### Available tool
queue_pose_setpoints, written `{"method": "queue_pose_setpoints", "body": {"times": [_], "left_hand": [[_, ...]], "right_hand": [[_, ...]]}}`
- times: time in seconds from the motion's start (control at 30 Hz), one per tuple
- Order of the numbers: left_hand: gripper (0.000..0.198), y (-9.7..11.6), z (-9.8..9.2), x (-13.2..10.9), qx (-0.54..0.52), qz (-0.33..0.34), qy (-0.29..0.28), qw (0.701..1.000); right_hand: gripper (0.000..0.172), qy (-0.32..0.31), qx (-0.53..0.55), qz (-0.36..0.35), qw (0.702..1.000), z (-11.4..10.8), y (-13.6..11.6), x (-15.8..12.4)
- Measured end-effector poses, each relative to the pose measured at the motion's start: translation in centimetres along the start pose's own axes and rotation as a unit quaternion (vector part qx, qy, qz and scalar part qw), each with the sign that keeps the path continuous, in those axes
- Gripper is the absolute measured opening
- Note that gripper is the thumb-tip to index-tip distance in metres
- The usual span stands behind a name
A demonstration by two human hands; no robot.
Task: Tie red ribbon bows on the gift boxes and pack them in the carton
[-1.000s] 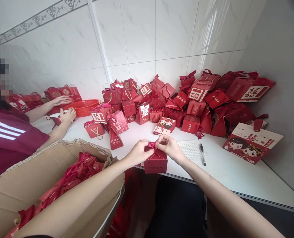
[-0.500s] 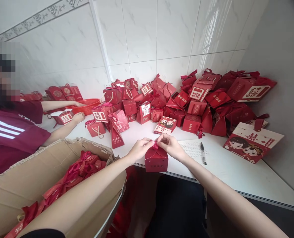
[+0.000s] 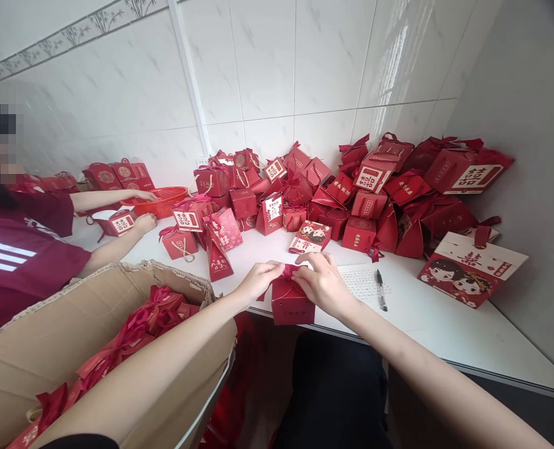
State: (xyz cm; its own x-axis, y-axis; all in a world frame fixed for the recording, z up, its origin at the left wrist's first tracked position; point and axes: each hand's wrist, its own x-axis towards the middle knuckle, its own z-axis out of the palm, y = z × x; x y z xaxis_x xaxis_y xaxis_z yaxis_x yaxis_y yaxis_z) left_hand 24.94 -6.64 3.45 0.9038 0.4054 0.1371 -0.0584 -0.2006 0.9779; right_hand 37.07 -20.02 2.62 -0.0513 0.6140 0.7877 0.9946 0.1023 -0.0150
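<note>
A small dark red gift box (image 3: 293, 304) stands at the near edge of the white table (image 3: 426, 324). A red ribbon (image 3: 288, 270) sits on its top. My left hand (image 3: 258, 279) pinches the ribbon from the left. My right hand (image 3: 322, 280) pinches it from the right, fingers curled over the box top. Both hands touch the box.
A big heap of red gift boxes (image 3: 351, 187) fills the back of the table by the tiled wall. A sheet of paper (image 3: 358, 282) and a pen (image 3: 382, 290) lie right of my hands. A cardboard carton (image 3: 80, 337) with red boxes stands left. A person in a maroon shirt (image 3: 19, 262) handles a box (image 3: 120, 221) by a red basket (image 3: 162, 201).
My fingers have worked the ribbon on the box top, and my right hand has come lower over it. The person at left set a box down and reaches to the basket.
</note>
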Motion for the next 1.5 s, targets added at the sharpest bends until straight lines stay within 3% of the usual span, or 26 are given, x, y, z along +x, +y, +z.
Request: {"method": "queue_pose_setpoints", "body": {"times": [0.1,0.2,0.43,0.63,0.87,0.97,1.13,1.2,1.3,1.5], "left_hand": [[0.042,0.4,-0.4,-0.2,0.027,-0.013,0.013,0.999],[0.042,1.0,-0.9,-0.3,0.121,0.011,0.028,0.992],[0.034,1.2,-1.6,-1.4,0.302,0.073,0.079,0.947],[0.023,2.0,-0.5,-3.1,0.242,0.0,0.03,0.97],[0.02,3.0,-0.2,-2.6,0.199,-0.074,0.007,0.977],[0.019,2.8,-0.2,-2.7,0.217,-0.062,0.023,0.974],[0.012,3.1,-0.1,-3.2,0.326,-0.043,0.044,0.943],[0.011,3.1,-0.1,-3.3,0.386,-0.018,0.046,0.921],[0.008,2.9,0.0,-3.4,0.445,-0.004,0.044,0.894],[0.006,2.7,0.5,-3.7,0.491,0.005,0.024,0.871]], "right_hand": [[0.021,0.004,-0.022,-0.008,1.0,-0.6,0.2,0.2],[0.023,-0.003,-0.037,-0.012,0.999,-1.2,0.6,0.0],[0.029,-0.03,-0.086,-0.024,0.996,-2.7,1.4,-1.4],[0.025,-0.047,-0.05,-0.012,0.998,-3.0,1.4,-2.2],[0.025,-0.081,0.103,0.132,0.983,-2.7,1.4,-0.1],[0.019,-0.138,0.134,0.166,0.967,-1.7,1.9,2.5],[0.014,-0.342,0.201,0.141,0.907,0.7,2.5,6.9],[0.009,-0.392,0.221,0.135,0.883,1.4,2.4,8.0],[0.006,-0.424,0.223,0.139,0.867,2.1,2.2,8.6],[0.018,-0.446,0.249,0.148,0.847,2.6,2.0,8.4]]}}
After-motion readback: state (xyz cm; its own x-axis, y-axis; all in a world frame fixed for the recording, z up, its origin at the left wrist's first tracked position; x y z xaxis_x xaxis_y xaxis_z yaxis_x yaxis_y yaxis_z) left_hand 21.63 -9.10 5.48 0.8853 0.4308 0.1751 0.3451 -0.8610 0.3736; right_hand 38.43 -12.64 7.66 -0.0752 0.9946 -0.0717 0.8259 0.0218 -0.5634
